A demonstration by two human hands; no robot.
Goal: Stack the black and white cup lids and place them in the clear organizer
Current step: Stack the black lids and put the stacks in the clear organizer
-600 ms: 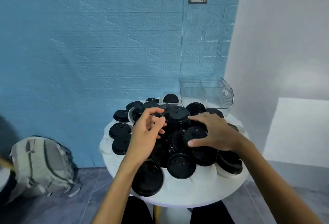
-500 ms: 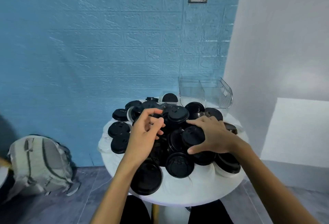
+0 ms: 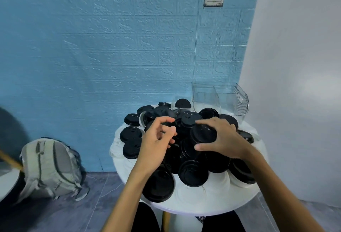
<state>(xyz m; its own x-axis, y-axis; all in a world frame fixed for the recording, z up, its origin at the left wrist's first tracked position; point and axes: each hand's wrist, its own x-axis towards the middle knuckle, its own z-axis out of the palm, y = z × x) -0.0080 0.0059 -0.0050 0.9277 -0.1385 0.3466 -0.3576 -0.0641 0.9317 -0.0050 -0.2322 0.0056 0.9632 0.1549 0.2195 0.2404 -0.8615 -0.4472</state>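
Observation:
A heap of black cup lids (image 3: 192, 175) covers the round white table (image 3: 203, 207), with white lids (image 3: 224, 182) partly buried under them. My right hand (image 3: 224, 139) grips one black lid (image 3: 203, 133) above the heap's middle, fingers over its top and thumb below. My left hand (image 3: 156, 139) hovers just left of it with fingers curled over the pile; whether it holds a lid is hidden. The clear organizer (image 3: 238, 100) stands at the table's back right, its two compartments holding nothing.
A small clear box (image 3: 181, 102) with a black lid in it sits left of the organizer. The blue brick wall is right behind the table and a white wall closes in on the right. A grey backpack (image 3: 49, 167) lies on the floor at left.
My right hand has raised the black lid a little and brought it toward my left hand. The left hand has stayed over the same spot on the pile.

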